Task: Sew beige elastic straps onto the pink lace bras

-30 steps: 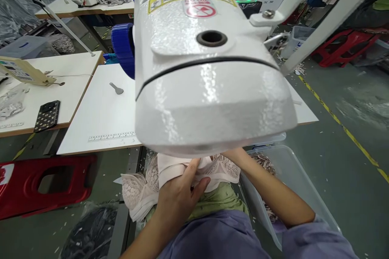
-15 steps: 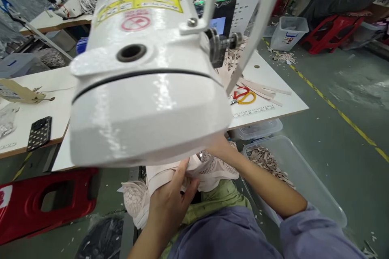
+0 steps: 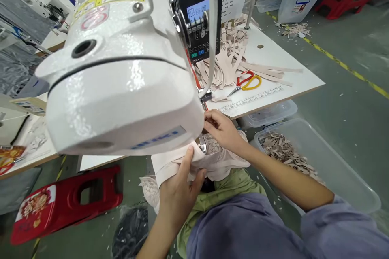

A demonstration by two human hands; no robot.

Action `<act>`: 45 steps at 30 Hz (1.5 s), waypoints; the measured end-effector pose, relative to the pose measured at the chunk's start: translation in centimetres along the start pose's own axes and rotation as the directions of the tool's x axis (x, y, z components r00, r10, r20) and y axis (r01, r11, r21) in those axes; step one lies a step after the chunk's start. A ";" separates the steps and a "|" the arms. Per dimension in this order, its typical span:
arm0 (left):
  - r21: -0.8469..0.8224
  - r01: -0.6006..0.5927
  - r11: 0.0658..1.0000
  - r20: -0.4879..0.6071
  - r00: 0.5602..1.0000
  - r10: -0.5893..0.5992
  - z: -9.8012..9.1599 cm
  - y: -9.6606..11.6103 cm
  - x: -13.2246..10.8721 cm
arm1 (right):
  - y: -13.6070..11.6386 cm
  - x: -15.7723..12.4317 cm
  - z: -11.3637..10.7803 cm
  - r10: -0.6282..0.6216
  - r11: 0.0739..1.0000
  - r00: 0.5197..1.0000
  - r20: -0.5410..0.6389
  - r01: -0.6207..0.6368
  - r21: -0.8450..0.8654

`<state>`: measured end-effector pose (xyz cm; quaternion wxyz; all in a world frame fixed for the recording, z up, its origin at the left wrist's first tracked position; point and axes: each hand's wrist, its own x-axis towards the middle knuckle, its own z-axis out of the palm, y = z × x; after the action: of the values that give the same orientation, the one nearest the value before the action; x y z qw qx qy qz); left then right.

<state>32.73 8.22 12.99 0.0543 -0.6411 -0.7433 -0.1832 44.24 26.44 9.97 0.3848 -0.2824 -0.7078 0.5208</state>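
Observation:
A big white sewing machine head [image 3: 121,89] fills the left and middle of the head view and hides the needle area. Under its front edge lies a pale pink lace garment [image 3: 212,158]. My left hand [image 3: 179,194] grips the garment's plain pink band, thumb on top and fingers curled beneath. My right hand [image 3: 223,129] rests on the lace just right of the machine, fingertips pinched on the fabric at the machine's edge. The garment's lace end [image 3: 150,192] hangs down over my green lap.
A pile of pink fabric strips [image 3: 231,60] and red-and-yellow scissors [image 3: 247,81] lie on the white table [image 3: 291,85]. The machine's control panel [image 3: 199,20] stands behind. A clear bin of scraps [image 3: 316,162] sits at my right, a red stool [image 3: 67,202] at my left.
The view has swung left and closer, so the machine head now sits left and the table's right side shows. My right hand has come out from under the machine onto the lace.

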 end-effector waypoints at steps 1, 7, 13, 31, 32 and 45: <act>-0.001 -0.004 1.000 -0.003 1.000 0.004 0.0 0.1 0.1 | 0.1 -0.3 -0.1 0.032 0.999 0.999 -0.005 -0.032 0.023; -0.032 0.000 1.000 0.045 0.999 0.001 -0.2 0.8 0.6 | -0.2 -2.0 -0.2 0.149 0.985 0.989 0.006 -0.149 0.089; -0.046 -0.031 0.998 0.015 0.999 0.032 0.1 0.8 0.7 | -1.1 -3.2 0.2 0.190 0.970 0.980 0.056 -0.196 0.143; -0.064 0.036 0.997 -0.006 0.999 -0.037 3.6 2.3 -2.5 | -2.0 -5.4 0.6 0.115 0.988 0.992 0.052 -0.108 -0.112; -0.062 0.015 0.998 -0.008 1.000 -0.016 3.9 3.2 -3.2 | -2.0 -5.9 0.4 0.125 0.988 0.991 0.057 -0.119 -0.100; -0.631 -0.054 0.774 0.045 0.993 0.106 -1.7 4.6 -2.2 | -5.2 -9.6 -4.5 0.158 0.986 0.963 0.217 -0.167 0.024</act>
<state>37.37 6.11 14.79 -0.1840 -0.6601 -0.6131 -0.3930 53.32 19.51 13.30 0.2681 -0.2739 -0.7084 0.5927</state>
